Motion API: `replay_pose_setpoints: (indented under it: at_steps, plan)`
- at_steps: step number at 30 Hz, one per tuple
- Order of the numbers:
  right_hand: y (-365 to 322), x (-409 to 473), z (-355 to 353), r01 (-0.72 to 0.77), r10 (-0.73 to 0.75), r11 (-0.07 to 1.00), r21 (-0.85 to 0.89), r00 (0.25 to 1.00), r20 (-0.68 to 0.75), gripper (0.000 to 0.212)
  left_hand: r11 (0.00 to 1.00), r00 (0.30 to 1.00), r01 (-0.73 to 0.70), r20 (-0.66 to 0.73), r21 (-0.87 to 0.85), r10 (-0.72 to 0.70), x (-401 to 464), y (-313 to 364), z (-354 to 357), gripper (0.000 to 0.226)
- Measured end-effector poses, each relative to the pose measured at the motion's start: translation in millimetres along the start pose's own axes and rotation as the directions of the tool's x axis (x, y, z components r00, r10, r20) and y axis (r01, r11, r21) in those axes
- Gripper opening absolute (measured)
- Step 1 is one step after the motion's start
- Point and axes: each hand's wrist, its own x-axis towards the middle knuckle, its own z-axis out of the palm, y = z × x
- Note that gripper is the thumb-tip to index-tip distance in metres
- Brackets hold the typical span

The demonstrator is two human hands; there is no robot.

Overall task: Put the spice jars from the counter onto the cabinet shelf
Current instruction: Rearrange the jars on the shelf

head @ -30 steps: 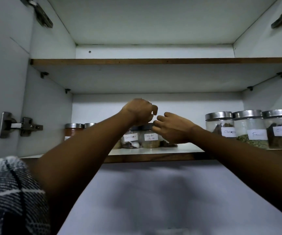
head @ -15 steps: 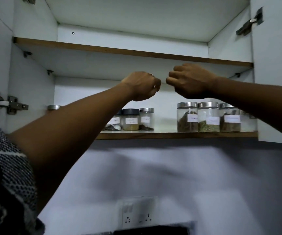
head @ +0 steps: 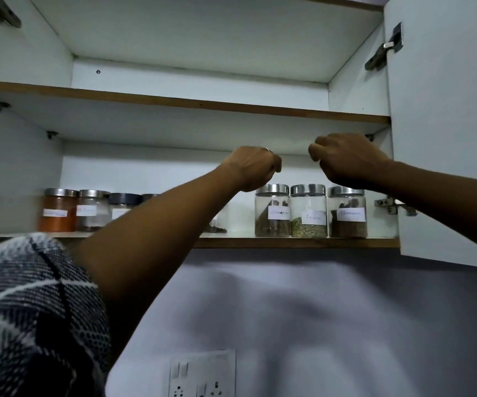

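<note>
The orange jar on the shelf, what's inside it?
The orange jar holds orange-red powder, filling it nearly to its metal lid. A white label covers part of it; the writing is too blurred to read.

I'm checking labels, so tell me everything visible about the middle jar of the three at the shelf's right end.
The middle jar is clear, glass-looking, with a shiny metal lid. It stands upright on the lower shelf, close between two similar jars. Greenish seeds fill roughly its bottom third. A white handwritten label starts with "F"; the rest is unreadable. No hand touches it.

both hands (head: 255, 169) lifted empty above jars (head: 309, 210).
</note>
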Motion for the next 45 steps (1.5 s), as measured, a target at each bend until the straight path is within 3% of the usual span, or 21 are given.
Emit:
replay_pose_setpoints:
  at_steps: [2,5,10,18,28,45]
  plan:
    - [2,-8,16,-0.252,0.246,0.946,0.202,0.968,0.054,0.021,0.999,0.997,0.034,0.064,0.01,-0.035,6,8,15,0.037]
    - [0,-16,34,-0.413,0.328,0.823,0.39,0.906,0.267,0.037,0.995,0.982,0.1,0.161,-0.006,-0.098,8,13,31,0.04]
    - [-8,-26,52,-0.43,0.248,0.774,0.466,0.881,0.403,0.04,0.983,0.963,0.168,0.226,-0.077,-0.146,10,20,44,0.031]
    - [-13,-24,68,-0.437,0.312,0.73,0.525,0.897,0.313,0.042,0.961,0.962,0.221,0.196,-0.166,-0.188,20,13,50,0.033]
    - [-18,-12,83,-0.47,0.328,0.691,0.549,0.881,0.341,0.044,0.937,0.961,0.247,0.191,-0.249,-0.203,22,-5,64,0.03]
    - [-39,11,118,-0.471,0.33,0.71,0.523,0.879,0.345,0.04,0.904,0.94,0.306,0.242,-0.297,-0.239,17,-33,105,0.05]
